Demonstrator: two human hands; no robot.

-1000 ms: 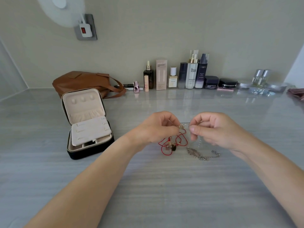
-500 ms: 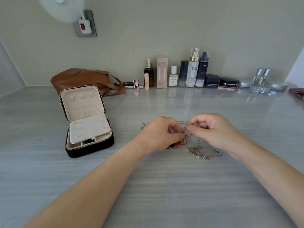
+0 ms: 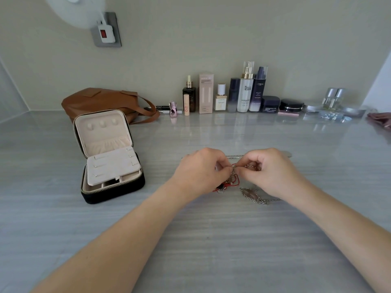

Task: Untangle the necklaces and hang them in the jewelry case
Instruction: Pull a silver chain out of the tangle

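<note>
Forearms come in from the bottom edge over the grey desk (image 3: 211, 240). Our left hand (image 3: 201, 170) and right hand (image 3: 268, 172) meet at centre, fingers curled, both pinching the same knot of necklaces (image 3: 232, 176) just above the surface. The red cord (image 3: 236, 182) bunches right under the pinch. The silver chain (image 3: 254, 195) trails on the desk below the right hand, and another run of it shows behind both hands. We cannot tell which strand each hand has; the fingers hide it.

Risk as we judge it: pulling the hands apart now would likely tighten the knot rather than open it, and a thin chain could kink or snap. The slack on the desk could drag and loop back in.

The jewelry case (image 3: 114, 192) sits well apart to the left, open with its lid upright. The three hooks (image 3: 102, 123) in the lid are bare, so nothing is hung yet.

Behind it are a brown handbag (image 3: 99, 100), a bottle row (image 3: 245, 89) along the wall and a wall socket (image 3: 105, 32) above.
</note>
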